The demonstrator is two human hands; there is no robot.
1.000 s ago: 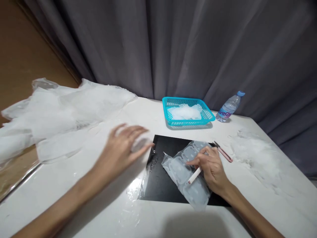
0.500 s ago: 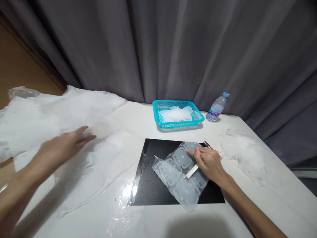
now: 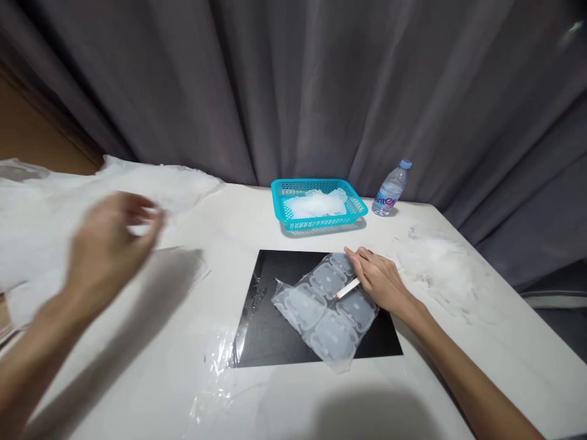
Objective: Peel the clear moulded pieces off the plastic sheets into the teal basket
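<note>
My right hand [image 3: 378,278] is closed around a slim white stick [image 3: 347,288] with a reddish tip, its index finger stretched forward. Beneath it, a translucent plastic sheet [image 3: 332,336] patterned with rounded squares lies at a slant on a flat black board [image 3: 279,333]. On the left, my left hand [image 3: 107,244] is raised and smeared by motion. Its thumb and fingers curl together at the front edge of a heap of white plastic sheets [image 3: 41,238]. A bit of white shows between the fingertips; the grip is partly blurred.
A turquoise basket [image 3: 316,227] with white filmy material [image 3: 316,203] inside stands at the back, beside a water bottle [image 3: 389,190]. Crumpled clear film [image 3: 440,269] lies to the right. Shiny clear film [image 3: 220,360] sits by the board's left edge. A grey curtain [image 3: 293,91] hangs behind.
My left hand has lifted and curled its fingers. White sheets that covered the front left table are drawn back leftward. My right hand stays over the patterned sheet; the view has shifted slightly.
</note>
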